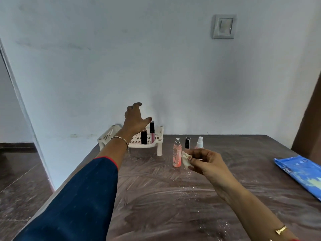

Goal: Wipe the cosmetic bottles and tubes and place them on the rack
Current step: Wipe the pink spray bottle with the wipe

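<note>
Pinching wipe point(185, 160) in right hand point(206, 162); left hand point(134, 120) released, empty, above rack point(107, 135). Just beside wipe, between hands, pink bottle point(177, 155): likely light, slick, tippy; probably best gripped mid-body.

The rack point(107, 136) stands at the far left corner of the table point(156, 197), against the wall point(156, 66). Two tubes stand upright on it, the shorter tube point(144, 137) in front and the taller tube point(152, 132) just behind and to its right. The left hand point(134, 121) hangs above the rack, over the tubes. Right of the rack three bottles stand on the table: the tall spray bottle point(177, 154) nearest, the capped bottle point(187, 142) behind it, and the small spray bottle point(200, 142) right of that. The right hand point(208, 162) pinches a wipe point(185, 160) just beside the tall spray bottle, on its right. A pack of wipes point(300, 173) lies at the table's right edge, well apart. A switch point(224, 26) sits high on the wall.
</note>
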